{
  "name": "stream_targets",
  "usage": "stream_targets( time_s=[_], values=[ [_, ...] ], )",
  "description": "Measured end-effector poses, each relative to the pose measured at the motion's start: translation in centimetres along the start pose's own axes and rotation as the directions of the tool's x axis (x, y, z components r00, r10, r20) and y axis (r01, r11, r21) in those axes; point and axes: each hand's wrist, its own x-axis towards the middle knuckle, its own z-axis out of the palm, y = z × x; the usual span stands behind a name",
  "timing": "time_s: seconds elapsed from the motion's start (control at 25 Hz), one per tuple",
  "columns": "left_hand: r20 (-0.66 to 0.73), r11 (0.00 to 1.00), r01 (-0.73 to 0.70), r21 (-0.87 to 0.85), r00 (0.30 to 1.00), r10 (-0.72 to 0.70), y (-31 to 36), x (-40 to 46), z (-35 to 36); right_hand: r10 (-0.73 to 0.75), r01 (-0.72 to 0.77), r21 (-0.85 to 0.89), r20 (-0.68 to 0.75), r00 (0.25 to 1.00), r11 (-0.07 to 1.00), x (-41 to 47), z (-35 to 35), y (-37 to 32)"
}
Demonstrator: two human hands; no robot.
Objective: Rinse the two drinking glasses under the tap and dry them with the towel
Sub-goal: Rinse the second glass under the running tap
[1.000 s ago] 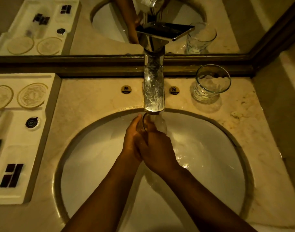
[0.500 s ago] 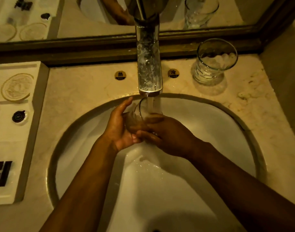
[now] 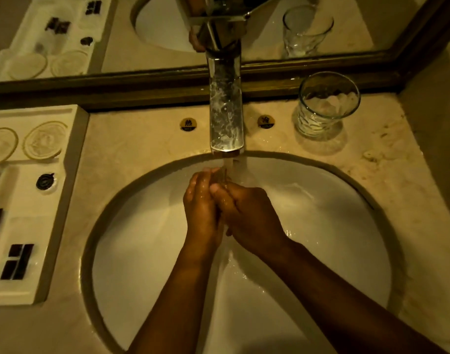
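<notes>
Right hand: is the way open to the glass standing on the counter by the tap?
Probably yes. The glass on the counter stands upright right of the tap with bare counter around it, but the right hand is busy now, clasped with the left hand round the other glass.

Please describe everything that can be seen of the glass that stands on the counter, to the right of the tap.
The clear drinking glass stands upright on the beige marble counter, right of the chrome tap and apart from it, close to the dark mirror frame. Its upper wall is smooth; its lower part narrows and has a ribbed pattern. The round rim is whole and open upward. Neither hand touches it. Its reflection shows in the mirror behind.
</notes>
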Motion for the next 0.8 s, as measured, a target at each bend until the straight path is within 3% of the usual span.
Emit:
stream_targets(
  time_s=[0.12, 0.24, 0.36, 0.44, 0.52, 0.6, 0.68, 0.8],
  values=[
    [0.013, 0.952, 0.28, -0.12, 0.96, -0.281, 0.6, 0.6, -0.6, -0.204, 0.274, -0.281, 0.254, 0.945, 0.92, -1.1, -0.9, 1.0],
    [0.164, 0.867, 0.497, 0.036, 0.853, -0.496, 1.6, 0.9, -1.6, -0.247, 0.363, -0.374, 0.323, 0.914, 0.854, -0.7, -1.8, 1.4],
    [0.282, 0.775, 0.588, 0.231, 0.722, -0.632, 1.7, 1.2, -2.8, -0.219, 0.342, -0.29, 0.382, 0.898, 0.894, 0.3, -2.5, 1.8],
    [0.296, 0.757, 0.579, 0.304, 0.698, -0.652, 1.5, 1.6, -3.5, -0.205, 0.309, -0.188, 0.43, 0.879, 0.932, 1.0, -2.5, 2.1],
    [0.307, 0.777, 0.577, 0.252, 0.713, -0.63, 1.3, 1.8, -3.8, -0.183, 0.257, -0.135, 0.406, 0.895, 0.957, 1.0, -2.0, 2.0],
    [0.319, 0.832, 0.52, 0.196, 0.768, -0.555, 1.4, 1.5, -3.5, -0.108, 0.13, -0.064, 0.273, 0.956, 0.989, 0.5, -1.3, 1.5],
    [0.295, 0.89, 0.362, 0.278, 0.849, -0.438, 1.3, 1.1, -3.0, 0.028, -0.031, 0.04, 0.092, 0.995, 0.999, 0.0, -0.6, 0.7],
    [0.261, 0.928, 0.187, 0.321, 0.925, -0.277, 1.1, 0.2, -2.5, 0.209, -0.198, 0.095, -0.134, 0.969, 0.976, -0.1, 0.4, -0.5]
  ],
)
